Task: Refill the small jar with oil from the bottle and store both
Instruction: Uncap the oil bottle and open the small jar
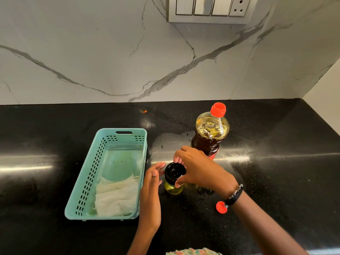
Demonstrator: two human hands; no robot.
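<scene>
A small glass jar point(173, 188) holding yellow oil stands on the black counter point(276, 172), its black lid point(174, 172) on top. My right hand point(198, 168) grips that lid from the right, fingers curled around its rim. My left hand point(152, 188) is open just left of the jar, fingertips near the lid, holding nothing. Behind the jar stands the tall oil bottle point(209, 133) with a red cap point(218, 109) on its neck. A second small red cap point(221, 207) lies on the counter beneath my right wrist.
A teal plastic basket point(88, 183) sits left of the jar, with a crumpled white cloth point(117, 196) in its near end. A marble wall rises behind the counter, with a switch panel point(209, 8) high up. A side wall closes the right corner.
</scene>
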